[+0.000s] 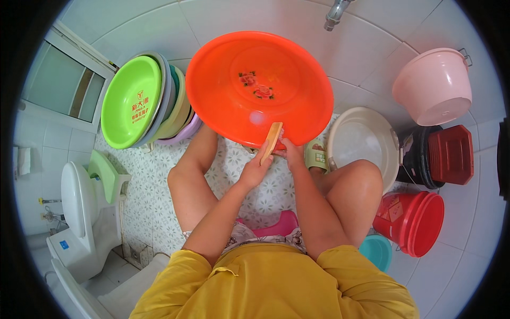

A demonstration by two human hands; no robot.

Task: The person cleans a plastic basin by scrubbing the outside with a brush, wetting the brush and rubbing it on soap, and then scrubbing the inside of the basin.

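Note:
A wooden scrub brush with pale bristles is gripped in my left hand, its bare wooden back facing left. Close beside the bristles, my right hand has its fingers bent at the near rim of a large orange basin. Whether those fingers grip the rim or the bristles cannot be made out. The basin stands tilted up before me with its inside showing; red flowers are printed on its bottom. Both forearms reach forward between my bent knees.
Stacked basins, a green one outermost, lean at the left by a white toilet. At the right are a cream basin, a red bucket, a teal basin and a hanging pink bucket. A tap juts from the wall.

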